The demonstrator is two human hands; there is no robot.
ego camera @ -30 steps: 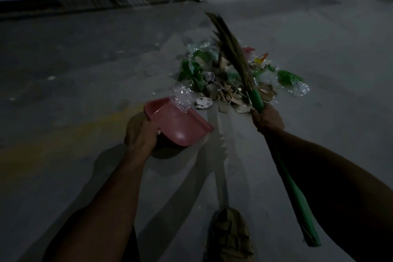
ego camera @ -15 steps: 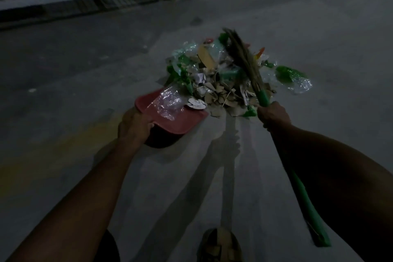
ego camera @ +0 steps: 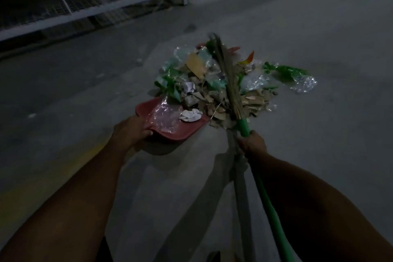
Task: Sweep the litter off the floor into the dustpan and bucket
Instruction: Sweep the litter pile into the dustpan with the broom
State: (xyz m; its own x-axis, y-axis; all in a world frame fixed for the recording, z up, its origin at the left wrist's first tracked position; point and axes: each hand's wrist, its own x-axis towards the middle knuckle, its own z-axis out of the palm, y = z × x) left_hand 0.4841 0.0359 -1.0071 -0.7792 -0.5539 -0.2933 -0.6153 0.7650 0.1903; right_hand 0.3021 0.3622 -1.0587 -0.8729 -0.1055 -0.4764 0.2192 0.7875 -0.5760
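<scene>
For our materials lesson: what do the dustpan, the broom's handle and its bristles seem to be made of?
Dustpan: probably plastic, with a smooth red moulded surface and dull sheen.
Broom handle: evenly green and smooth, likely plastic or a plastic-coated stick.
Bristles: tan, thin, stiff strands, seemingly dried grass or plant fibre.

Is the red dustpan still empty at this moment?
No, the dustpan already holds clear plastic film and a crumpled white paper.
</scene>
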